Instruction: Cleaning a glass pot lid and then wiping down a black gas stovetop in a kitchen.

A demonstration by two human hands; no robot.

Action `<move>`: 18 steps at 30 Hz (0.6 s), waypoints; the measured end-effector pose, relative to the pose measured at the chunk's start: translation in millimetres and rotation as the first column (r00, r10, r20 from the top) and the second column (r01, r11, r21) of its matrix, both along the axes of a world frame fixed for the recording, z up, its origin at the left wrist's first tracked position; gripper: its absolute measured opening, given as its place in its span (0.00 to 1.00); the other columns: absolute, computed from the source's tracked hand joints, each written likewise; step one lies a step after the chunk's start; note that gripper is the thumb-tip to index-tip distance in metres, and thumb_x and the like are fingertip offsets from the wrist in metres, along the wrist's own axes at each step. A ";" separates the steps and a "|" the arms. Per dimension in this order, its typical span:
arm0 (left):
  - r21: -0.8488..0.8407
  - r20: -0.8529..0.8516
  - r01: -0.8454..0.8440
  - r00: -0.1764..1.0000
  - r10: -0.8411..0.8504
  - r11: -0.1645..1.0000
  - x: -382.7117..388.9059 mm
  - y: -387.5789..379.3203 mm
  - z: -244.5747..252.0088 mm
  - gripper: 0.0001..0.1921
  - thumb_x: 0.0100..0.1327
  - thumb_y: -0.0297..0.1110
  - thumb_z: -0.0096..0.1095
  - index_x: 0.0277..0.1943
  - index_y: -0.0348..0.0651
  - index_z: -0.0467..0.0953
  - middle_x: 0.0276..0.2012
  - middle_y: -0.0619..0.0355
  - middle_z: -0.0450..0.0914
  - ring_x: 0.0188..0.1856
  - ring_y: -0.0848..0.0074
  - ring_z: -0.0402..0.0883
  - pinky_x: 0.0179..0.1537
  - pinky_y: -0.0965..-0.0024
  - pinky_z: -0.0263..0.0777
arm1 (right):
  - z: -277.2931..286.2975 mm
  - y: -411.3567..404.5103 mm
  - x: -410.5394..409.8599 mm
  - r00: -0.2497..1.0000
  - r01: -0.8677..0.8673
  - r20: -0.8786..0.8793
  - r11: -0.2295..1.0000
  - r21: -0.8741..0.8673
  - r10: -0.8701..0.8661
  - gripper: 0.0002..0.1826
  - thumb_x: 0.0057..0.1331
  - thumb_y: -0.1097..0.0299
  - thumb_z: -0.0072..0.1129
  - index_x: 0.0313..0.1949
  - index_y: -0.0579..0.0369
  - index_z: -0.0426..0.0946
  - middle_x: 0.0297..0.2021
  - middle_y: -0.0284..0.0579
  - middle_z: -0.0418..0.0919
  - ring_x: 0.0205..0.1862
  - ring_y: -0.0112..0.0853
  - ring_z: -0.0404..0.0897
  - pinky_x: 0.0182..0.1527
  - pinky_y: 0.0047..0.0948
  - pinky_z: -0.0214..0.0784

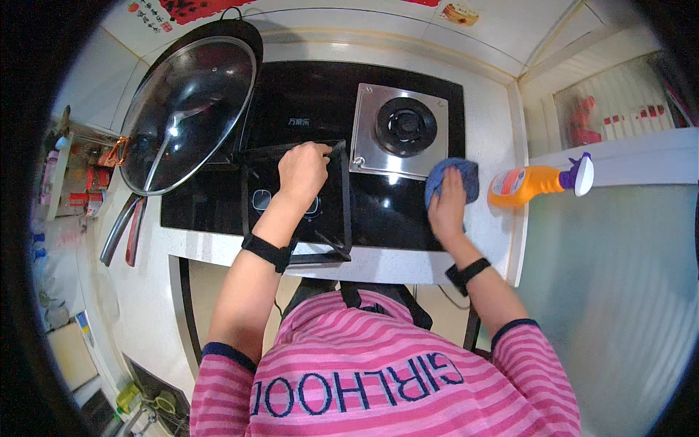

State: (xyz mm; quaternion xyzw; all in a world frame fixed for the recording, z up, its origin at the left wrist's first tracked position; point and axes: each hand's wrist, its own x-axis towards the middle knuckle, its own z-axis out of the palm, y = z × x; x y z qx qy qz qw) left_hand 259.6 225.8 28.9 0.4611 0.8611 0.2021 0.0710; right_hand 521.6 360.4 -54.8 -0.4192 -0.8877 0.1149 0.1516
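Note:
Over the left half of the black glass gas hob (393, 218), my left hand (304, 170) is closed on the far edge of a black square frame (346, 202), likely a pan support. The frame's near edge reaches the front of the hob. My right hand (449, 205) lies on a folded blue cloth (468, 173), pressed at the hob's right edge beside a steel burner plate (366, 128). A round black burner (386, 123) sits in that plate. To the right, an orange spray bottle (524, 184) with a purple and white trigger head lies within the view.
A wok with a glass lid (191, 120) covers the hob's left side, its handles (134, 229) pointing toward the front. Tiled wall stands behind the hob. A frosted glass panel (611, 273) is on the right, and a shelf with bottles (52, 169) on the far left.

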 end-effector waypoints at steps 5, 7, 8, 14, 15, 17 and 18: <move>0.020 0.008 0.054 0.998 -0.054 0.998 -4.2 4.3 -5.4 0.09 0.51 0.30 0.61 0.37 0.46 0.82 0.33 0.48 0.81 0.36 0.58 0.80 0.40 0.60 0.74 | 8.2 -80.2 -25.6 0.970 -0.239 0.027 0.966 -0.103 0.243 0.33 0.51 0.72 0.51 0.59 0.64 0.58 0.63 0.56 0.55 0.66 0.47 0.52 0.62 0.48 0.49; -0.006 0.012 0.073 0.997 -0.072 0.997 -6.4 4.2 -4.1 0.09 0.52 0.30 0.61 0.37 0.46 0.82 0.32 0.48 0.81 0.36 0.57 0.80 0.40 0.60 0.74 | 18.6 -101.5 -48.4 0.935 -0.354 -0.041 0.928 -0.114 0.351 0.33 0.50 0.73 0.52 0.59 0.62 0.59 0.63 0.54 0.56 0.66 0.45 0.53 0.61 0.48 0.50; -0.008 0.018 0.078 0.997 -0.078 0.997 -5.9 5.6 -3.2 0.09 0.52 0.30 0.61 0.38 0.46 0.82 0.33 0.48 0.81 0.36 0.58 0.80 0.40 0.60 0.74 | 17.4 -109.0 -53.5 0.937 -0.350 -0.052 0.924 -0.156 0.346 0.37 0.48 0.76 0.54 0.61 0.59 0.57 0.63 0.51 0.57 0.67 0.43 0.52 0.63 0.47 0.47; -0.005 0.078 0.091 0.993 -0.090 0.996 -13.8 -0.7 -3.3 0.10 0.52 0.30 0.61 0.39 0.45 0.81 0.35 0.49 0.81 0.39 0.58 0.80 0.41 0.59 0.73 | -2.4 -68.0 36.9 1.000 -0.021 0.018 1.000 -0.002 0.021 0.32 0.50 0.79 0.49 0.59 0.62 0.61 0.60 0.55 0.60 0.64 0.47 0.56 0.65 0.42 0.46; -0.003 0.076 0.092 0.993 -0.092 0.996 -14.6 -1.3 -6.8 0.10 0.52 0.30 0.61 0.39 0.45 0.81 0.36 0.49 0.81 0.39 0.58 0.80 0.41 0.59 0.73 | -2.1 -63.8 51.4 0.994 0.098 -0.059 0.994 0.044 -0.095 0.32 0.51 0.80 0.49 0.59 0.63 0.60 0.61 0.56 0.59 0.64 0.49 0.55 0.65 0.41 0.45; 0.011 0.078 0.118 0.990 -0.119 0.993 -10.3 1.4 -6.2 0.10 0.53 0.31 0.61 0.39 0.45 0.80 0.36 0.49 0.81 0.39 0.57 0.79 0.41 0.59 0.73 | -9.7 -63.5 59.3 0.983 0.180 -0.050 0.983 0.043 -0.178 0.32 0.50 0.80 0.49 0.59 0.65 0.60 0.62 0.56 0.58 0.64 0.50 0.54 0.65 0.42 0.46; 0.010 0.069 0.126 0.990 -0.126 0.992 -8.1 4.1 -3.9 0.10 0.54 0.30 0.60 0.40 0.44 0.80 0.36 0.49 0.81 0.39 0.57 0.79 0.41 0.60 0.73 | -12.9 -67.9 51.1 0.988 0.150 -0.042 0.986 0.078 -0.147 0.33 0.49 0.81 0.49 0.59 0.64 0.61 0.61 0.56 0.58 0.65 0.49 0.55 0.64 0.42 0.47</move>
